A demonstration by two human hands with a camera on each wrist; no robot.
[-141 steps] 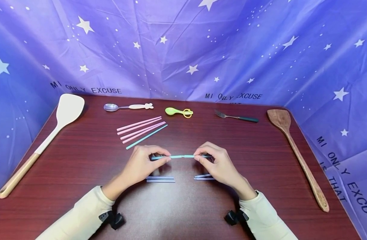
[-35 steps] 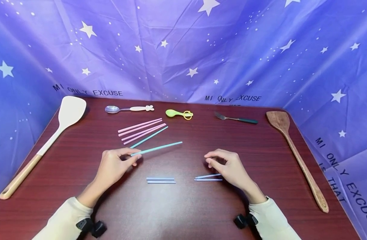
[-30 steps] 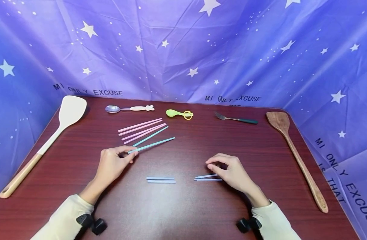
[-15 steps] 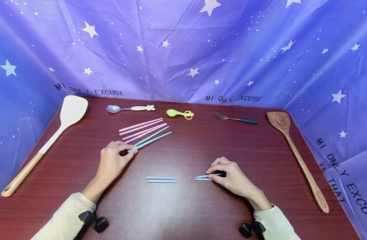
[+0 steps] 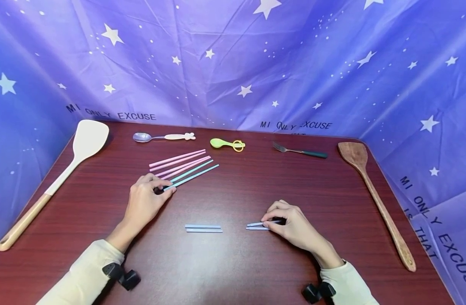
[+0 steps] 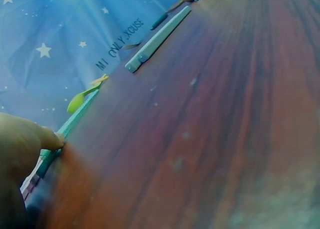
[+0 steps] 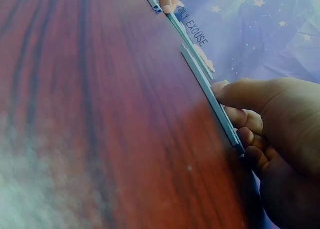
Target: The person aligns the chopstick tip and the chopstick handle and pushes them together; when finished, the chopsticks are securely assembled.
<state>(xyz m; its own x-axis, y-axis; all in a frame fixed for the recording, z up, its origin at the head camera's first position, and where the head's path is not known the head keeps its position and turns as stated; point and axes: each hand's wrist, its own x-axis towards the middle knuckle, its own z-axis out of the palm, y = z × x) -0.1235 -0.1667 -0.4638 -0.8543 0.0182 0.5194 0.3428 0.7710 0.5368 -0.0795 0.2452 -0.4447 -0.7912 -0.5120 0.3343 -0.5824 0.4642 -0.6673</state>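
My left hand (image 5: 145, 197) pinches the near end of a teal chopstick (image 5: 198, 174), which lies slanting beside a second teal chopstick (image 5: 195, 167). Several pink chopsticks (image 5: 177, 157) fan out just behind them. In the left wrist view a fingertip presses at the teal chopsticks (image 6: 80, 111). At the right, my right hand (image 5: 294, 224) has thumb and index finger about a short blue chopstick half (image 5: 254, 224), with another blue half (image 5: 256, 228) close alongside, both partly hidden by the hand. The right wrist view shows the thumb at the blue piece (image 7: 202, 81).
Two more blue halves (image 5: 203, 228) lie parallel between the hands. Along the back are a rabbit-handled spoon (image 5: 164, 137), a green spoon (image 5: 225, 143) and a fork (image 5: 299, 151). A white spatula (image 5: 88, 137) lies left, a wooden spatula (image 5: 370, 182) right.
The teal chopstick, first held jointed between both hands, has been carried left and laid beside the other teal one. My right hand has let go of it and moved down to the blue halves.
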